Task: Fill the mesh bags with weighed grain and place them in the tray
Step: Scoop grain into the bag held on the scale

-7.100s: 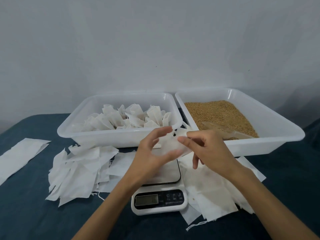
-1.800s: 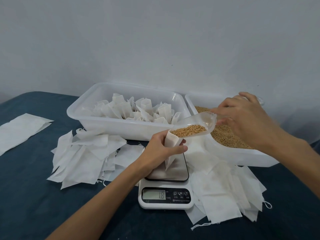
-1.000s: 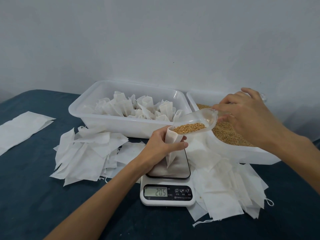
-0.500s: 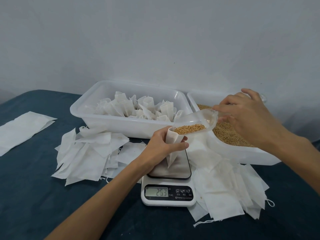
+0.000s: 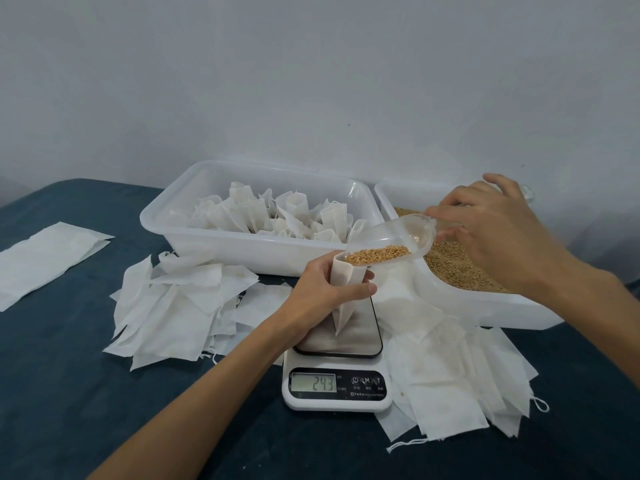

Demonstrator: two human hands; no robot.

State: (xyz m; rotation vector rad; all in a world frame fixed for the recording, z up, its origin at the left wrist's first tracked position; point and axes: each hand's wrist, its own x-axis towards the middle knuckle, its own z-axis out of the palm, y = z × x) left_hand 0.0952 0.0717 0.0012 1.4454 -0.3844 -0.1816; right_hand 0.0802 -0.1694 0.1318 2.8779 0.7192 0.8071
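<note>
My left hand (image 5: pixel 323 289) grips a white mesh bag (image 5: pixel 343 296) upright, its lower tip on the plate of the digital scale (image 5: pixel 337 388), which reads 24.3. My right hand (image 5: pixel 495 233) holds the handle of a clear plastic scoop (image 5: pixel 398 237) tilted down to the bag's mouth, with golden grain (image 5: pixel 379 255) lying at its lip. Behind on the right is the white tray of grain (image 5: pixel 485 306). Behind on the left, the white tray (image 5: pixel 221 244) holds several filled bags (image 5: pixel 277 216).
Empty white bags lie in a pile (image 5: pixel 173 306) left of the scale and another pile (image 5: pixel 450 375) to its right, some with drawstrings. A flat white sheet (image 5: pixel 45 258) lies at the far left on the dark blue cloth (image 5: pixel 69 393). A pale wall stands close behind.
The scale reading has gone up from 20.3 to 24.3 and there is less grain in the scoop. Both hands have stayed almost in place.
</note>
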